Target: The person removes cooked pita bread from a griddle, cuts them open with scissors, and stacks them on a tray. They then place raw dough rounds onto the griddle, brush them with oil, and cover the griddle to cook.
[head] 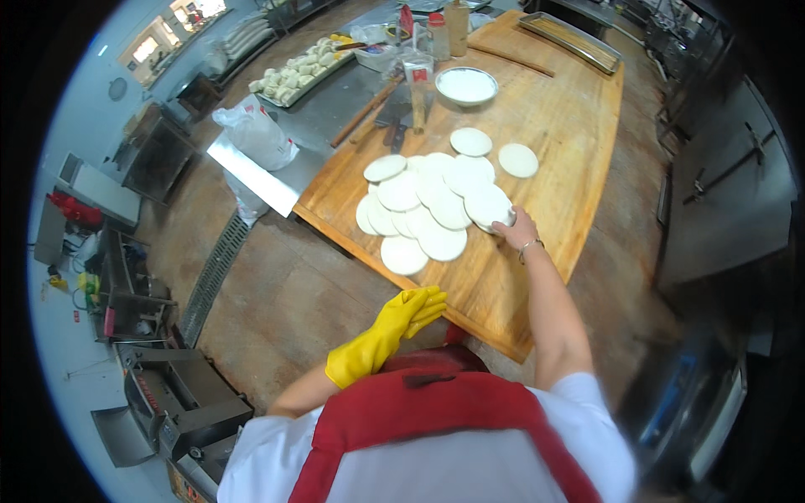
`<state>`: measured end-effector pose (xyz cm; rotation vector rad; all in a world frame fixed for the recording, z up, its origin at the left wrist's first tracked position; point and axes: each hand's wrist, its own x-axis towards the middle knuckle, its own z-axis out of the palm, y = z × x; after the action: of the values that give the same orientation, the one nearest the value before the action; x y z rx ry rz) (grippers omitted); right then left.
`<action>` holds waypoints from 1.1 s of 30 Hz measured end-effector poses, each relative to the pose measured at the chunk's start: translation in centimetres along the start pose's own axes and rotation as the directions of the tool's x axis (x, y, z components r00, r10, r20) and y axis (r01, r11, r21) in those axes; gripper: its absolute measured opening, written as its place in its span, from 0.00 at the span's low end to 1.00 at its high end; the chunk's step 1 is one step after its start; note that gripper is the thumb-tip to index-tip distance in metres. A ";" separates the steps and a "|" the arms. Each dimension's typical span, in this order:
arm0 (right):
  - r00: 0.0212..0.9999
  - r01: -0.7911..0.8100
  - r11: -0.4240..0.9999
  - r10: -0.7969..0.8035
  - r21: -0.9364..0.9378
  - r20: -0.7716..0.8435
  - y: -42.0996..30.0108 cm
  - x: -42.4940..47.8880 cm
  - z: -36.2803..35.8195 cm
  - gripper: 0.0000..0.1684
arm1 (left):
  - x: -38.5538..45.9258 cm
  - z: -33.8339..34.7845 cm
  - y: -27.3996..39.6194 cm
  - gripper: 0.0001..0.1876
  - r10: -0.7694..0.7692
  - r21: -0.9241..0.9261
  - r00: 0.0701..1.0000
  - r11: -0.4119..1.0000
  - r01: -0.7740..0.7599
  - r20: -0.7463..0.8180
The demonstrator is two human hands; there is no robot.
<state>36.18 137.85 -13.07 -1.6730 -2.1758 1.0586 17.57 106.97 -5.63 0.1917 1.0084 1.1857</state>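
Observation:
Many flat white dough rounds [440, 242] lie overlapping on a wooden work table [572, 126]. My bare right hand [518, 229], with a bracelet at its wrist, grips the edge of a dough round [488, 204] at the pile's right side. Its thumb shows at the rim; some fingers are hidden. My left hand [420, 309] wears a yellow rubber glove and hovers around the table's front edge, below the pile. Its gloved fingers are stretched out, with nothing visible in them. Two rounds lie at the far side, one of them [518, 160] apart from the rest.
Beyond the pile stand a bowl of white powder [466, 86], a red-capped jar [438, 38] and a rolling pin [510, 60]. A knife [396, 135] lies left of them. A metal tray [572, 43] sits at the far right; a tray of dough pieces [302, 72] stands left.

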 end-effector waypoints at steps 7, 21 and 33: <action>0.987 0.151 0.985 -0.146 -0.080 0.072 -1.4 7.2 0.4 0.50 | 4.2 2.1 2.7 0.26 0.067 -0.089 0.989 0.993 -0.080 -0.131; 0.833 0.153 0.781 -0.432 0.606 0.345 -2.8 1.5 -3.9 0.25 | 15.4 7.9 5.7 0.30 -0.035 -0.057 0.995 0.998 0.030 -0.094; 0.982 0.191 0.879 -0.170 -0.437 0.088 1.7 24.2 -6.1 0.63 | 12.3 5.4 6.8 0.29 -0.021 -0.085 0.984 0.996 0.006 -0.177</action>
<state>32.57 162.43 -15.99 -1.5683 -2.6967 0.5819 17.14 122.02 -5.23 0.0122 1.1103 1.2470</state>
